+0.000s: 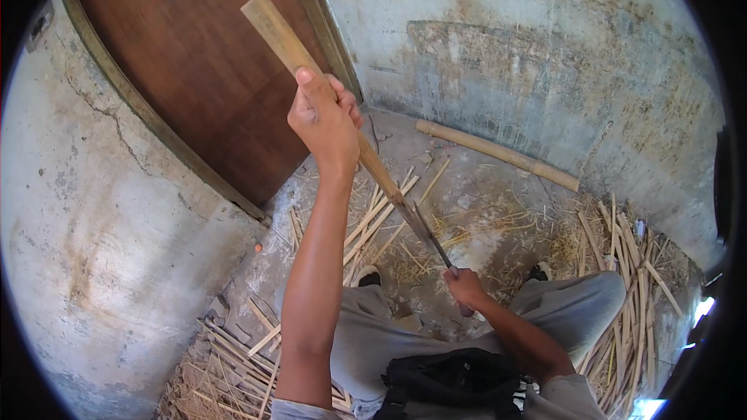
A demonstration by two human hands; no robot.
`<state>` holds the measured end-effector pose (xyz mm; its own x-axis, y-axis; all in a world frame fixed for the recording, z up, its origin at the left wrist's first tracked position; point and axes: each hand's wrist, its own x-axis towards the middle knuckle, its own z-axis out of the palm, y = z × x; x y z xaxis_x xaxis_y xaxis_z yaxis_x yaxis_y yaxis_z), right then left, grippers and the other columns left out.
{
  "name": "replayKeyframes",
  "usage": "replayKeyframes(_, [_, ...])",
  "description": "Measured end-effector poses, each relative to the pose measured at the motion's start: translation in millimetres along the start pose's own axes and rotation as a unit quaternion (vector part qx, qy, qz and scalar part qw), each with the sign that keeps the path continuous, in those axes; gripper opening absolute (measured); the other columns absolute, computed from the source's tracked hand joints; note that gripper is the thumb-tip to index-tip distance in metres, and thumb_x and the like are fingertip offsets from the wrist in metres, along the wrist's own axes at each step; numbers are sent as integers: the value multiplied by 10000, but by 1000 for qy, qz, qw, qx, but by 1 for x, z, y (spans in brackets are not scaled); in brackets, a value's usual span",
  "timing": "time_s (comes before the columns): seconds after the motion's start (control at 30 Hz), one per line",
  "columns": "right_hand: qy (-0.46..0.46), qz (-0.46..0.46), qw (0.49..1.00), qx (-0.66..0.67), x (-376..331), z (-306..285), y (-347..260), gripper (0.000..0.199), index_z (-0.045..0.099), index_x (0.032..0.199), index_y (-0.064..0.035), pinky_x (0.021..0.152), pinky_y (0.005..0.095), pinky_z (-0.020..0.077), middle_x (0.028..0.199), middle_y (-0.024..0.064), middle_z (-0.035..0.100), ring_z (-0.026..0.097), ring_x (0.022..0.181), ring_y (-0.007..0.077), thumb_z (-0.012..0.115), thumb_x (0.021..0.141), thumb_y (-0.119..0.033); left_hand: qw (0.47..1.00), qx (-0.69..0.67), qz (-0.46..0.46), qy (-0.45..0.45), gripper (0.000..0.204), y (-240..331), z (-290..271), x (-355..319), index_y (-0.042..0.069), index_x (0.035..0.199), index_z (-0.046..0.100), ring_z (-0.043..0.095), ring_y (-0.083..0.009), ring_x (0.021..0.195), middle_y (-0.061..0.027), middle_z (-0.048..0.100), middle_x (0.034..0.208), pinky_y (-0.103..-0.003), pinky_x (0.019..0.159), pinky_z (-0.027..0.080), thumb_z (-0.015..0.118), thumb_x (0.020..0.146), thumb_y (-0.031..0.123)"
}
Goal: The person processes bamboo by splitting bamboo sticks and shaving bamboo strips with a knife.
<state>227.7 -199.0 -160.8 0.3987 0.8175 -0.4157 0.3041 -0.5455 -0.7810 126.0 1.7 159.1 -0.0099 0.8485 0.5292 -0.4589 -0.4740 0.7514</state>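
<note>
My left hand (327, 120) is raised in front of the door, its fingers wrapped round a long split bamboo piece (282, 37). The bamboo slants from its pale, broad upper end down to the right, and its darker lower part runs toward my other hand. Low at the right, my right hand (467, 289) grips the handle of a knife (436, 243) with a dark, narrow blade. The blade points up and to the left, close beside the bamboo's lower end. Whether its edge touches the bamboo I cannot tell.
A whole bamboo pole (498, 155) lies along the foot of the stained wall (529, 70). Split bamboo strips (638, 303) are heaped at the right, and more strips (241, 358) lie at the lower left. Shavings litter the floor. A brown door (194, 54) stands at the upper left.
</note>
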Motion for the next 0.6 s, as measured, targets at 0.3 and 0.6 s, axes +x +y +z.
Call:
replayKeyframes(0.3, [118, -320, 937, 68, -39, -32, -126, 442, 525, 719, -1, 449, 369, 439, 490, 85, 488, 535, 416, 200, 538, 969, -364, 1000, 18, 13, -2, 582, -1, -10, 7, 64, 766, 449, 309, -78, 417, 6, 343, 532, -242, 389, 247, 400, 963, 609])
replayKeyframes(0.6, [89, -199, 976, -27, 3, 0, -42, 398, 544, 742, 17, 503, 383, 417, 536, 168, 488, 554, 493, 312, 598, 930, -329, 1000, -12, 10, 22, 571, 3, -20, 5, 53, 740, 464, 350, -72, 415, 2, 390, 518, -233, 391, 264, 426, 972, 573])
